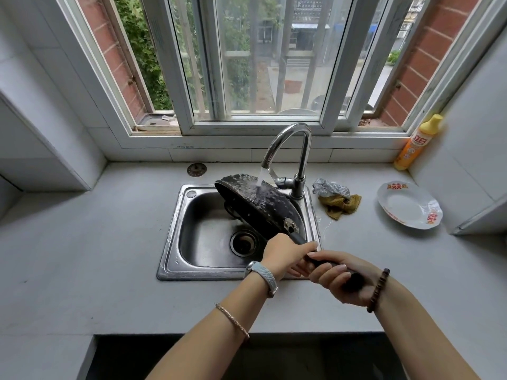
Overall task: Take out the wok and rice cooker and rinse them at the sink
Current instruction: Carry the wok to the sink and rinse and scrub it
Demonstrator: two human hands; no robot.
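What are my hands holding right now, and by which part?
Both hands grip the wok by its long black handle: the left hand forward, the right hand at its end.

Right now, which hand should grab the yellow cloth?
Right, probably. The right hand grips the handle end of the wok, nearest the yellow cloth; the left hand grips closer to the pan and could steady it.

From the middle of the view, a window (pixel 247 64) fills 12 o'clock. An orange detergent bottle (pixel 418 144) with a yellow cap stands upright at 2 o'clock. On the grey countertop (pixel 82 242), a round metal strainer (pixel 196 169) lies at 10 o'clock. At 3 o'clock, a grey scouring cloth (pixel 330 187) rests on a mustard rag (pixel 340 205), with a white plate (pixel 408 205) farther out.
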